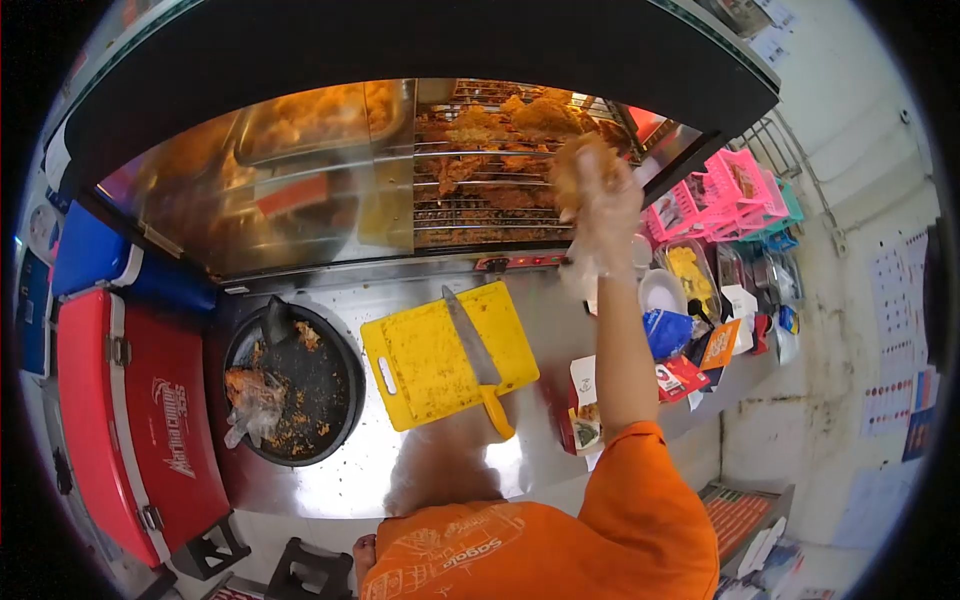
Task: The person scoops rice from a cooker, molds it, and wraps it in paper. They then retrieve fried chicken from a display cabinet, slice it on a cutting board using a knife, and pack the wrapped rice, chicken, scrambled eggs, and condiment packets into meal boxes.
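Observation:
My right hand (608,200), in a clear plastic glove, is raised to the right end of the heated display cabinet (330,262). Its fingers are closed around a piece of fried chicken (568,182). More browned fried chicken (475,130) lies on the wire rack inside. Low in the view, a small bit of my left hand (366,552) shows beside the orange shirt, its fingers mostly hidden. On the counter, a knife (468,335) with a yellow handle lies across the yellow cutting board (415,375).
A round black tray (352,410) with crumbs and a plastic bag (258,405) sits left of the board. Beyond it stands a red cooler box (150,400). At right are a printed food box (583,405), a white bowl (660,292) and pink baskets (715,195).

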`<action>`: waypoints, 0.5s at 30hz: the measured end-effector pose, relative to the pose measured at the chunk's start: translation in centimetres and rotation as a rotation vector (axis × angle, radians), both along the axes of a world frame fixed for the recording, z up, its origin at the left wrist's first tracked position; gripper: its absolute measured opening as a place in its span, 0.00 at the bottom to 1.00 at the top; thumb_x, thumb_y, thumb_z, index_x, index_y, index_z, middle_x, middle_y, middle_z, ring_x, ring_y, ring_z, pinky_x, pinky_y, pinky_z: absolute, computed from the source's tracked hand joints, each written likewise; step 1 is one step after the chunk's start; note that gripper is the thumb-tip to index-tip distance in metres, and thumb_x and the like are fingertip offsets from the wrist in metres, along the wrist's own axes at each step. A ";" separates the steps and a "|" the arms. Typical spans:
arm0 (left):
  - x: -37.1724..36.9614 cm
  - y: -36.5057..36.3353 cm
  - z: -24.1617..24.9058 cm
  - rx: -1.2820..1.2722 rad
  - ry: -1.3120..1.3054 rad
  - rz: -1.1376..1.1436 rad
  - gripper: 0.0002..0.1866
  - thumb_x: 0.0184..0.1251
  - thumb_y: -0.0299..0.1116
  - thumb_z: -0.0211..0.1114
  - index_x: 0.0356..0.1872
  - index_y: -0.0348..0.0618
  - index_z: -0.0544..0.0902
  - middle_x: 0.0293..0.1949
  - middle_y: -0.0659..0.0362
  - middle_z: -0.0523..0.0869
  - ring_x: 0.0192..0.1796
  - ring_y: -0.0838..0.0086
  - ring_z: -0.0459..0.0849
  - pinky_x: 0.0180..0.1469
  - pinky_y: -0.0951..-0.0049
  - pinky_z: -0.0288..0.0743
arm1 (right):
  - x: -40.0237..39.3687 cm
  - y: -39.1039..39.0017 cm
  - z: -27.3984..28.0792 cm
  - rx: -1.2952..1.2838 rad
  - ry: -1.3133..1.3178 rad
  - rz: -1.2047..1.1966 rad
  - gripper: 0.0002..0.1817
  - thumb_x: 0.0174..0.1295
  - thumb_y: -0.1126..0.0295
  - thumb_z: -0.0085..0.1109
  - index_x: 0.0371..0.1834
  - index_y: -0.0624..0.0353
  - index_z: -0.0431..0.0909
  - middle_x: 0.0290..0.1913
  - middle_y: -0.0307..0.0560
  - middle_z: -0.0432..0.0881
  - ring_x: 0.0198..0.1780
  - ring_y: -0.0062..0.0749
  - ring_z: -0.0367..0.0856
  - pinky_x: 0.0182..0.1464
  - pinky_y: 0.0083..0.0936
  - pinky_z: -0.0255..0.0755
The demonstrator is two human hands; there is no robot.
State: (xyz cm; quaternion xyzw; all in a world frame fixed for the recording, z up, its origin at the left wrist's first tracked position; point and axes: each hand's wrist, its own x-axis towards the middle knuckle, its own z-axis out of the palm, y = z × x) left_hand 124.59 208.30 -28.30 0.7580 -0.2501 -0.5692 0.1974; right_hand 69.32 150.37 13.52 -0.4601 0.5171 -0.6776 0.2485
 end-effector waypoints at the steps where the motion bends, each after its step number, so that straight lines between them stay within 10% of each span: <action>1: 0.8 0.4 -1.0 -0.037 0.105 0.065 0.15 0.75 0.38 0.62 0.49 0.35 0.85 0.38 0.53 0.89 0.35 0.73 0.84 0.37 0.70 0.80 | 0.4 0.8 3.4 0.092 -0.126 -0.020 0.21 0.70 0.54 0.65 0.50 0.63 0.81 0.34 0.42 0.86 0.36 0.24 0.85 0.34 0.22 0.81; 14: -0.7 -1.4 1.4 0.129 0.143 0.420 0.16 0.76 0.39 0.60 0.54 0.37 0.80 0.37 0.52 0.86 0.30 0.71 0.83 0.29 0.70 0.78 | -2.1 -10.4 10.8 0.548 1.085 -0.024 0.24 0.68 0.52 0.65 0.57 0.59 0.82 0.46 0.45 0.85 0.48 0.25 0.81 0.46 0.30 0.77; 15: -0.8 -0.2 0.5 0.030 0.022 0.149 0.20 0.77 0.44 0.58 0.51 0.35 0.82 0.38 0.49 0.88 0.35 0.64 0.85 0.36 0.63 0.79 | -1.2 -9.6 10.8 0.544 1.134 -0.011 0.24 0.68 0.52 0.66 0.58 0.59 0.82 0.48 0.46 0.85 0.49 0.25 0.81 0.48 0.30 0.77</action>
